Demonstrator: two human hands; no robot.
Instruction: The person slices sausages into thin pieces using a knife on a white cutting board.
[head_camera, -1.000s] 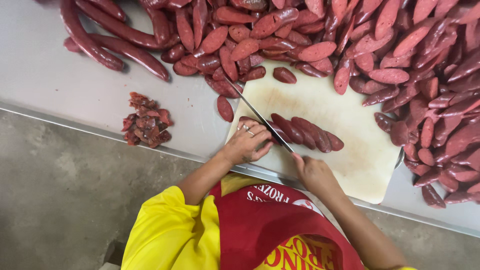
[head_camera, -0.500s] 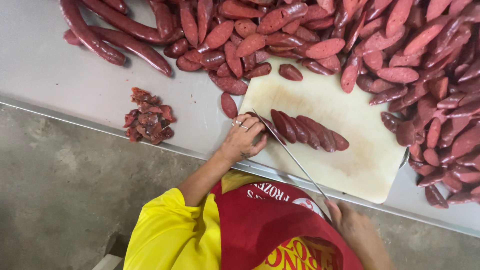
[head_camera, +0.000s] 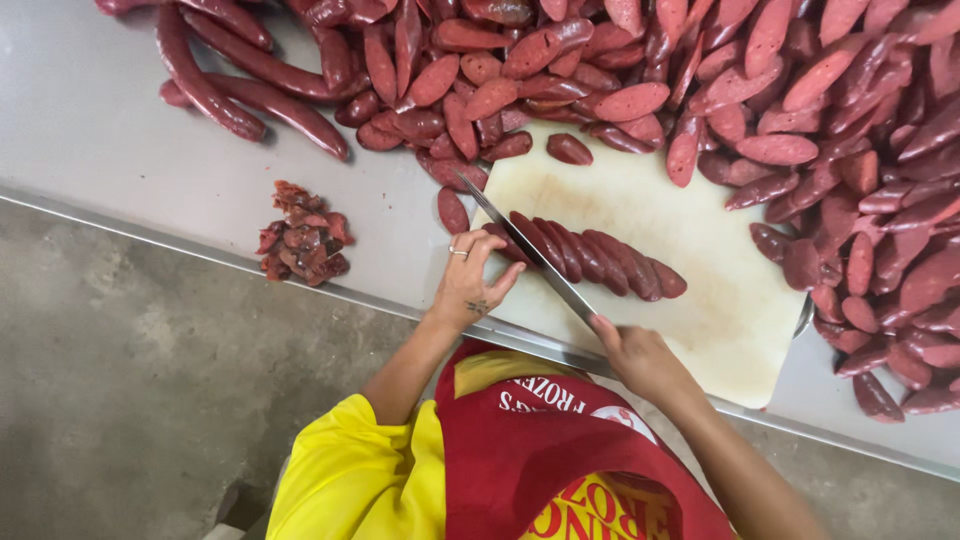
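Note:
My left hand, with a ring on one finger, presses on the near end of a dark red sausage that lies cut into slanted slices on a white cutting board. My right hand grips the handle of a long thin knife. The blade runs diagonally away from me, right beside my left fingertips and across the sausage's left end. Its tip reaches past the board's far left corner.
A big heap of sausage slices covers the steel table behind and to the right of the board. Whole long sausages lie at the far left. A small pile of red scraps sits near the table's front edge.
Half a second ago my right hand had drawn the knife back toward my body. Now the blade is pushed forward again across the sausage's left end. My left hand stays put.

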